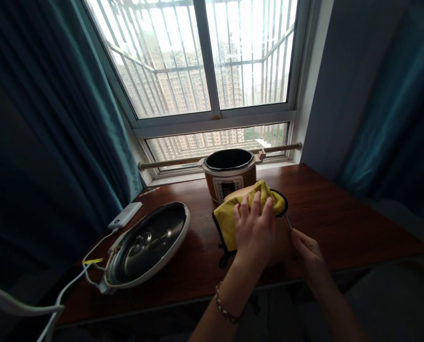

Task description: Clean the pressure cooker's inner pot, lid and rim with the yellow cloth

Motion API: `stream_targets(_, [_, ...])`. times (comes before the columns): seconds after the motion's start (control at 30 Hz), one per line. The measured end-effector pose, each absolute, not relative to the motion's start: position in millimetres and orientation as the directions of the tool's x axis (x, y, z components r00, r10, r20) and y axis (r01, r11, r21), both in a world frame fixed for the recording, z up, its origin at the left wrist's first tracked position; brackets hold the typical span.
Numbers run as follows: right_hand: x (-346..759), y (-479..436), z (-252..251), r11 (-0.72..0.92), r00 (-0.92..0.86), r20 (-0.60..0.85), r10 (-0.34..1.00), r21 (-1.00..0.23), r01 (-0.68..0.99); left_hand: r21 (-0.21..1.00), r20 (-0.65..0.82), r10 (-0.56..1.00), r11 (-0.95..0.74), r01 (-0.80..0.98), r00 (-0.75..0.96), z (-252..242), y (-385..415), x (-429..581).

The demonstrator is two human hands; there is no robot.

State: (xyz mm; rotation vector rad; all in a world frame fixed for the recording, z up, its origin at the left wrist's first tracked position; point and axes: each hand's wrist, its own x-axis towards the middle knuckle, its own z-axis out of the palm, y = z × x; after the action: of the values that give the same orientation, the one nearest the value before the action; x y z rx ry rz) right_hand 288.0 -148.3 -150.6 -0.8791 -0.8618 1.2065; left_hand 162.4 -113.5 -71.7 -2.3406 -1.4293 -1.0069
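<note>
Under my left hand (255,225) is a yellow cloth (226,223) with black edging, bunched against the surface of a tan, rounded object (281,242). The fingers are bent and grip the cloth. My right hand (309,249) pinches the thin metal edge of the tan object at its right side. Much of that object is hidden by the cloth and my left hand, so its kind does not show. Just behind it stands a brown and white electric pressure cooker (214,186), its top uncovered and its inside dark.
A large round lid (151,244) with a white rim lies inner side up on the left of the wooden table (319,199). Beyond it are a white power bank (125,214) and a white cable (71,284). A rod (172,162) crosses before the barred window.
</note>
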Motion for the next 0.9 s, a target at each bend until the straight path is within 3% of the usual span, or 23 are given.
stream_targets(0.13, [287.0, -148.9, -147.1, 0.121, 0.129, 0.073, 0.989, -0.901, -0.416, 0.137, 0.713, 0.637, -0.535, 0.834, 0.292, -88.5, -127.2, 168.5])
stream_targets(0.23, [284.4, -150.1, -144.0, 0.102, 0.096, 0.072, 0.993, -0.926, -0.363, 0.195, 0.751, 0.618, -0.545, 0.815, 0.233, -96.3, -130.5, 156.7])
stream_targets(0.4, [279.4, -149.7, -142.8, 0.1, 0.12, 0.064, 0.991, -0.939, -0.328, 0.549, 0.698, 0.704, -0.41, 0.728, -0.131, -113.4, -116.3, 117.6])
stream_targets(0.5, [278.0, -148.6, -144.5, 0.107, 0.174, 0.044, 0.984, -0.922, -0.373, 0.714, 0.607, 0.769, -0.416, 0.564, -0.201, -127.8, -108.6, 104.8])
stream_targets(0.57, [276.4, -147.8, -145.0, 0.113, 0.199, 0.038, 0.979, -0.919, -0.378, 0.744, 0.593, 0.778, -0.43, 0.512, -0.207, -135.3, -111.0, 106.6])
stream_targets(0.67, [272.3, -145.7, -144.1, 0.114, 0.19, 0.042, 0.981, -0.916, -0.384, 0.66, 0.657, 0.734, -0.451, 0.601, -0.172, -143.0, -126.3, 122.9])
stream_targets(0.83, [275.0, -140.6, -150.0, 0.134, 0.185, 0.068, 0.98, -0.917, -0.376, 0.297, 0.787, 0.607, -0.527, 0.796, 0.109, -156.9, -152.8, 152.7])
stream_targets(0.9, [281.8, -141.1, -159.1, 0.189, 0.221, 0.123, 0.968, -0.932, -0.309, 0.211, 0.784, 0.594, -0.531, 0.821, 0.183, -163.5, -154.3, 154.6])
